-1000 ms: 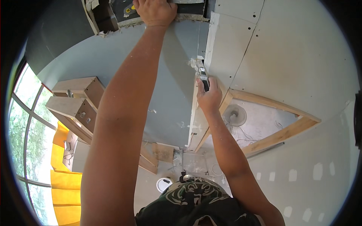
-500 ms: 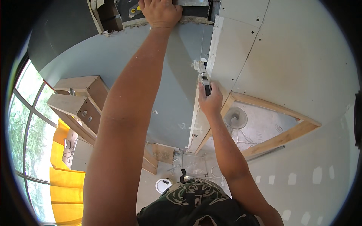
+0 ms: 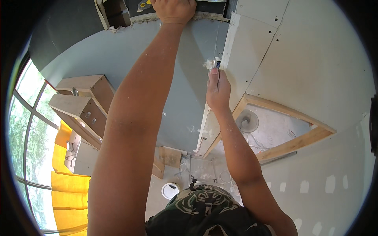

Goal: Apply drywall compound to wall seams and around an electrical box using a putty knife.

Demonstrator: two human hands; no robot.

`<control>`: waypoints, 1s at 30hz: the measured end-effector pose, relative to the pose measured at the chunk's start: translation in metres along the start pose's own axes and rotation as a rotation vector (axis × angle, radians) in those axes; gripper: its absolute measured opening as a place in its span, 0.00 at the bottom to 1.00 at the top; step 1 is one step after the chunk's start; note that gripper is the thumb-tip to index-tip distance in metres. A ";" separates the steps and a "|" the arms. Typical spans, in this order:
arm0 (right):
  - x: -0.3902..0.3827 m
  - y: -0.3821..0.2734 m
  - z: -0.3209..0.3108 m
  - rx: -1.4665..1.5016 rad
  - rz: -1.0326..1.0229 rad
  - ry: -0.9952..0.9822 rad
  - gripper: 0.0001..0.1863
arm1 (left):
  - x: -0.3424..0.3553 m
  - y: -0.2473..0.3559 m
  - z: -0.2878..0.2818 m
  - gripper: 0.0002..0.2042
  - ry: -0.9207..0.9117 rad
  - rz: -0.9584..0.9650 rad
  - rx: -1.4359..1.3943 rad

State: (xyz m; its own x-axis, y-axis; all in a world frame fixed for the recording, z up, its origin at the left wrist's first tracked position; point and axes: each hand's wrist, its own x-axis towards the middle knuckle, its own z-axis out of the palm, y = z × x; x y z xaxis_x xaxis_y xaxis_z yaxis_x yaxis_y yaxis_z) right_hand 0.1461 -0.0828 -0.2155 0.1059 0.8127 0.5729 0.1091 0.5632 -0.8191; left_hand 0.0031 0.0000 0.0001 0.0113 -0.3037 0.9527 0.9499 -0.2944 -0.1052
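Note:
My left hand (image 3: 173, 11) reaches up to the opening's ledge, its fingertips partly cut off by the upper edge. It looks closed around a tool with a yellow-and-grey handle (image 3: 145, 5), whose end sticks out left of the fingers. Lower down, my right hand (image 3: 217, 86) grips a small tool, by its look a utility knife (image 3: 217, 64), thumb on top. The knife's front part is at the seam between the grey-blue panel (image 3: 189, 98) and the white board (image 3: 240, 51), beside a whitish patch of filler (image 3: 209, 64). The fingers hide most of the handle.
On the right is a wood-framed opening (image 3: 291, 112), with a round lamp-like fixture (image 3: 248, 120) inside. At left are wooden boxes (image 3: 75, 104), a yellow curtain (image 3: 69, 196) and windows (image 3: 33, 110). A white-lidded bucket (image 3: 170, 190) stands on the floor below.
My right hand has moved up along the seam, and its thumb now lies over the knife. My left hand stays at the ledge. The whole view has shifted slightly.

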 end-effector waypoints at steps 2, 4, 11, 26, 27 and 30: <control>0.006 0.004 0.002 0.002 -0.012 -0.002 0.24 | 0.001 0.001 0.000 0.25 -0.001 -0.010 -0.006; 0.006 0.005 0.006 0.001 -0.017 0.013 0.24 | 0.000 -0.001 -0.002 0.25 0.000 -0.008 -0.007; -0.002 0.008 0.014 0.072 -0.014 0.074 0.26 | 0.001 -0.003 -0.006 0.29 0.002 0.010 -0.023; -0.020 -0.047 -0.010 0.060 0.741 -0.174 0.30 | -0.008 -0.007 0.006 0.30 0.010 0.044 0.005; -0.052 -0.030 -0.011 -0.165 0.573 -0.194 0.30 | -0.014 -0.011 0.006 0.30 0.006 0.043 0.024; -0.132 -0.005 -0.015 -0.275 0.362 -0.191 0.26 | -0.003 -0.012 0.014 0.31 0.048 0.065 0.030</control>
State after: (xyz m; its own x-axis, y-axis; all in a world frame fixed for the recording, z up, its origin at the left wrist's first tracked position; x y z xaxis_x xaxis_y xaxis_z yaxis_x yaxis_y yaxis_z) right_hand 0.1461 -0.1951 -0.2864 0.0056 0.9764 0.2160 0.3586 0.1997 -0.9119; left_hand -0.0036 0.0174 0.0029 0.0592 -0.3646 0.9293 0.9564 -0.2459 -0.1574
